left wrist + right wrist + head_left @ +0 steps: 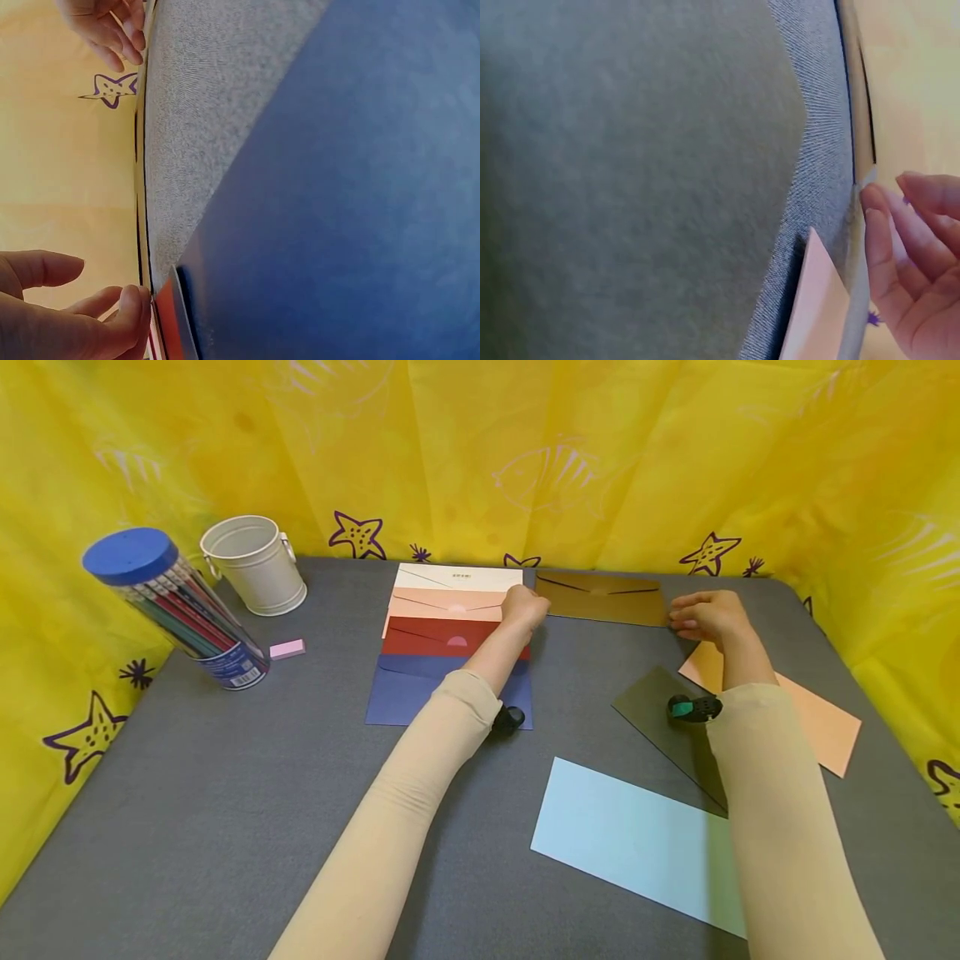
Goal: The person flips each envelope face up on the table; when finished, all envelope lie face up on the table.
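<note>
A brown envelope (600, 597) lies near the back edge of the table, flap side up. My left hand (525, 610) is at its left end, over the right edges of a stack of overlapping envelopes: white (480, 577), peach (427, 602), red (420, 637) and blue (408, 693). In the left wrist view the thumb (49, 268) stands apart from the fingers, whose tips are near the table. At the brown envelope's right end is my right hand (708, 617), fingers loosely bent. Its fingertips (874, 199) are close to or touching that end; exact contact is hard to tell.
On the right lie a dark olive envelope (652, 710), an orange one (821, 727) partly under my right arm, and a light blue one (630, 835). At left stand a pencil tub (187, 610), a white bucket (255, 568) and a pink eraser (288, 649).
</note>
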A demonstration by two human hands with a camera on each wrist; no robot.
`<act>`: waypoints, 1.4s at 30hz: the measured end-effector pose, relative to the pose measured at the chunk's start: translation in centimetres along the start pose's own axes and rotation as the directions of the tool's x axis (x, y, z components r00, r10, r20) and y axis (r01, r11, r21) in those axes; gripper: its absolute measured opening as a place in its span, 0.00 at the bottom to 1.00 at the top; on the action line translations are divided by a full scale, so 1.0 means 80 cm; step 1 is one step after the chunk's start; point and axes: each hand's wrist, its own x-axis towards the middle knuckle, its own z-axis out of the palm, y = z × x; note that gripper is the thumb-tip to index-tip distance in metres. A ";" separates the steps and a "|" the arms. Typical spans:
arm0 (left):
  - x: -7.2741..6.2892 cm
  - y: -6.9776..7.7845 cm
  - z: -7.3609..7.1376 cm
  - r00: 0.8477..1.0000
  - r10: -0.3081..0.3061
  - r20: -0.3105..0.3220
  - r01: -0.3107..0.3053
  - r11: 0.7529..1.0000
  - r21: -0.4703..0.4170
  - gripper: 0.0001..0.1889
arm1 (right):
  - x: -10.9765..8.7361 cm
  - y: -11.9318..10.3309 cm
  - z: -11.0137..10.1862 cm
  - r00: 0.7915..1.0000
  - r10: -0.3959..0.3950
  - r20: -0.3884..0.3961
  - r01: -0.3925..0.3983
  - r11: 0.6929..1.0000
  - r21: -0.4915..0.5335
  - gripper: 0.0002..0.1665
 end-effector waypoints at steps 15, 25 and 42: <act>-0.025 0.012 0.018 0.987 0.077 0.139 -0.067 0.995 -0.073 0.19 | -0.013 -0.001 -0.020 0.998 -0.049 -0.027 0.046 0.993 -0.112 0.35; -0.054 0.019 0.048 0.916 0.156 0.370 -0.054 0.961 -0.271 0.20 | -0.028 0.019 -0.049 0.997 -0.047 0.058 0.063 0.950 -0.306 0.40; -0.095 0.030 0.089 0.732 0.189 0.654 -0.004 0.962 -0.273 0.24 | -0.045 0.073 -0.100 0.968 0.106 0.226 0.014 0.882 -0.471 0.51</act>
